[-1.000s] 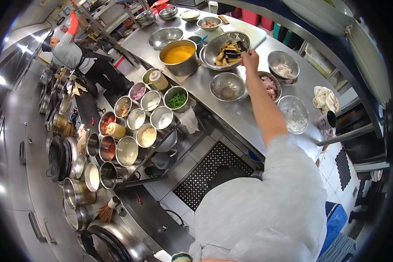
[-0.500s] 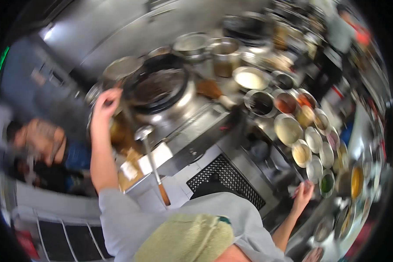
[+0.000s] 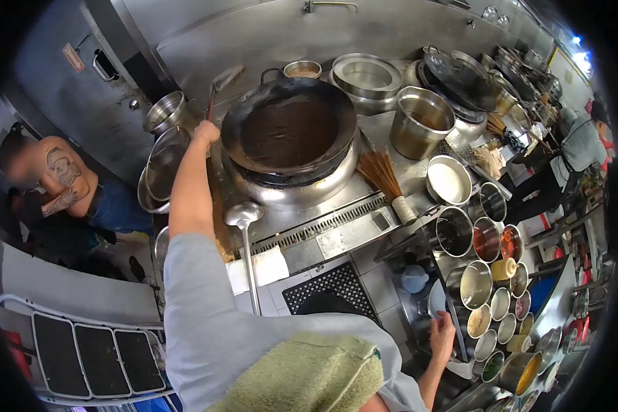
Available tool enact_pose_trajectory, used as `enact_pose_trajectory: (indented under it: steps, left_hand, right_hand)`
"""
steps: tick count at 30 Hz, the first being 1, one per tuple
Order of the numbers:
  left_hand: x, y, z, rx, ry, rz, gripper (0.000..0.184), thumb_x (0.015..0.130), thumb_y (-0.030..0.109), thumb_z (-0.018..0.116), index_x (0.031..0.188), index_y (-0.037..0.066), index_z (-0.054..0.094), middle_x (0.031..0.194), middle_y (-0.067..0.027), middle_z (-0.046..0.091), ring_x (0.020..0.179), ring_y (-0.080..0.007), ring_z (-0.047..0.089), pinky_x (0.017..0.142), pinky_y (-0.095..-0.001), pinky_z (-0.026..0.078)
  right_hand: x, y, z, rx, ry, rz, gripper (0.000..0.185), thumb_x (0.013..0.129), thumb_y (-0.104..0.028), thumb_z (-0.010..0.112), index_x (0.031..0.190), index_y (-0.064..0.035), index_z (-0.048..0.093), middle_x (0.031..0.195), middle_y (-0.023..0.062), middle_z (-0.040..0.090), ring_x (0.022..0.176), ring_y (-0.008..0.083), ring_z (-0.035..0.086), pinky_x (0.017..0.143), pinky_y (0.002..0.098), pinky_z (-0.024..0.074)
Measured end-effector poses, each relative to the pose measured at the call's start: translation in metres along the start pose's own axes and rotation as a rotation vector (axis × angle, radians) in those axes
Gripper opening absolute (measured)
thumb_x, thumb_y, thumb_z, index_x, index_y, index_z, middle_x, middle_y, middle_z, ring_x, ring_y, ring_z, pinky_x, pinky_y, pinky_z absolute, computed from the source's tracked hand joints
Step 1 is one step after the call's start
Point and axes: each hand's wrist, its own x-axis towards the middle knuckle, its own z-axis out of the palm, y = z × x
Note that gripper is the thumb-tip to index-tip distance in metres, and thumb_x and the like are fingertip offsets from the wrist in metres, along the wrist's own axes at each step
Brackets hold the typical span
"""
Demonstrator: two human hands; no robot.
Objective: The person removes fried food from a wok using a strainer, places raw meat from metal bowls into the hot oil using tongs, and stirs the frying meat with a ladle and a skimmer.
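Note:
My left hand [image 3: 207, 132] is closed around the thin handle of a metal utensil [image 3: 224, 79], whose head lies by the back left of the wok. The large black wok [image 3: 290, 127] holds dark liquid and sits on a round steel burner, right of that hand. My right hand [image 3: 442, 336] is low on the right, its fingers slightly bent and apart, with nothing visible in them. It is beside the rack of pots, just below a white bowl [image 3: 437, 299]. A steel ladle [image 3: 244, 214] with a long handle rests across the stove's front edge.
Steel pots [image 3: 422, 123] and a bamboo brush [image 3: 381, 175] stand right of the wok. Ingredient containers [image 3: 476, 283] fill the right rack. A white cloth [image 3: 257, 269] hangs at the stove front. One person [image 3: 65, 172] is at far left, another [image 3: 577, 144] at far right.
The view has turned from the prep table to the stove. My left hand has moved up beside the wok and now grips the utensil. My right hand has moved slightly left and down in the view.

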Motion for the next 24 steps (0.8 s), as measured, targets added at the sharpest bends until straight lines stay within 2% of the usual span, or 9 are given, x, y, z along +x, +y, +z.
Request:
enact_pose_trajectory:
  steps: [2, 5, 7, 9, 11, 14, 19, 21, 24]
  left_hand:
    - [0.014, -0.004, 0.017, 0.097, -0.201, -0.003, 0.036, 0.079, 0.006, 0.045, 0.104, -0.019, 0.053, 0.064, -0.0208, 0.057, 0.043, -0.0305, 0.054, 0.038, -0.0442, 0.036]
    - [0.006, -0.002, 0.013, -0.345, -0.116, -0.190, 0.027, 0.079, 0.004, 0.045, 0.097, -0.011, 0.059, 0.058, -0.0146, 0.052, 0.040, -0.0253, 0.048, 0.034, -0.0429, 0.030]
    - [-0.001, -0.005, -0.020, -0.420, -0.124, -0.205, 0.016, 0.078, 0.002, 0.045, 0.085, -0.007, 0.057, 0.058, -0.0142, 0.052, 0.039, -0.0257, 0.048, 0.034, -0.0406, 0.028]
    - [-0.004, -0.017, -0.053, -0.426, -0.169, -0.174, 0.009, 0.080, 0.002, 0.045, 0.075, -0.001, 0.052, 0.058, -0.0116, 0.051, 0.039, -0.0224, 0.046, 0.034, -0.0372, 0.029]
    - [-0.029, -0.034, -0.087, -0.924, -0.174, -0.073, 0.012, 0.078, 0.003, 0.048, 0.070, -0.002, 0.055, 0.053, -0.0130, 0.049, 0.041, -0.0211, 0.050, 0.039, -0.0382, 0.041]
    - [-0.113, -0.035, -0.140, -1.293, -0.134, -0.160, 0.006, 0.088, -0.002, 0.047, 0.093, -0.003, 0.046, 0.069, -0.0084, 0.051, 0.046, -0.0105, 0.046, 0.041, -0.0237, 0.041]
    - [-0.244, -0.088, -0.162, -1.487, -0.165, -0.137, 0.013, 0.089, 0.007, 0.059, 0.092, -0.002, 0.051, 0.074, -0.0072, 0.056, 0.053, -0.0076, 0.051, 0.047, -0.0192, 0.044]
    - [-0.289, -0.112, -0.153, -1.473, -0.216, -0.051, 0.015, 0.088, 0.014, 0.065, 0.083, 0.002, 0.058, 0.072, -0.0031, 0.058, 0.056, -0.0052, 0.054, 0.049, -0.0167, 0.045]
    - [-0.352, -0.137, -0.128, -1.633, -0.229, -0.175, 0.012, 0.088, 0.010, 0.065, 0.088, 0.000, 0.057, 0.074, -0.0038, 0.058, 0.058, -0.0062, 0.055, 0.051, -0.0152, 0.047]
  right_hand:
    - [-0.004, 0.002, 0.009, -0.007, -0.069, 0.143, 0.023, 0.082, -0.005, 0.065, 0.103, 0.0000, 0.058, 0.066, 0.0116, 0.059, 0.058, 0.0198, 0.058, 0.055, 0.0341, 0.0462]
    - [-0.014, 0.025, 0.015, -0.036, -0.106, 0.197, 0.025, 0.081, -0.006, 0.065, 0.104, 0.0010, 0.058, 0.067, 0.0128, 0.061, 0.057, 0.0191, 0.062, 0.054, 0.0331, 0.0485]
    - [-0.020, 0.055, 0.019, 0.018, -0.135, 0.242, 0.025, 0.082, -0.005, 0.063, 0.105, 0.0021, 0.057, 0.066, 0.0067, 0.058, 0.050, 0.0130, 0.058, 0.040, 0.0274, 0.0461]
    - [-0.022, 0.063, 0.020, 0.064, -0.159, 0.305, 0.025, 0.083, -0.007, 0.063, 0.105, 0.0017, 0.057, 0.066, 0.0067, 0.058, 0.051, 0.0133, 0.058, 0.040, 0.0274, 0.0466]
    - [-0.028, 0.083, 0.022, 0.110, -0.177, 0.370, 0.024, 0.084, -0.008, 0.063, 0.105, 0.0013, 0.056, 0.067, 0.0067, 0.058, 0.052, 0.0137, 0.058, 0.040, 0.0275, 0.0472]
    - [-0.038, 0.144, 0.033, 0.340, -0.186, 0.565, 0.022, 0.085, -0.010, 0.061, 0.105, -0.0015, 0.056, 0.069, 0.0077, 0.059, 0.051, 0.0145, 0.058, 0.040, 0.0280, 0.0476]
    - [-0.098, 0.308, 0.041, 0.626, -0.013, 1.095, 0.020, 0.086, -0.020, 0.055, 0.091, -0.0012, 0.059, 0.066, 0.0101, 0.059, 0.048, 0.0208, 0.056, 0.043, 0.0302, 0.0457]
    - [-0.123, 0.322, 0.024, 0.824, 0.148, 1.078, 0.023, 0.084, -0.028, 0.060, 0.081, -0.0055, 0.058, 0.064, 0.0061, 0.056, 0.052, 0.0172, 0.054, 0.046, 0.0273, 0.0429]
    - [-0.116, 0.370, 0.014, 1.110, 0.573, 0.915, 0.015, 0.085, -0.019, 0.060, 0.078, -0.0081, 0.054, 0.060, 0.0052, 0.055, 0.047, 0.0159, 0.053, 0.038, 0.0254, 0.0405]
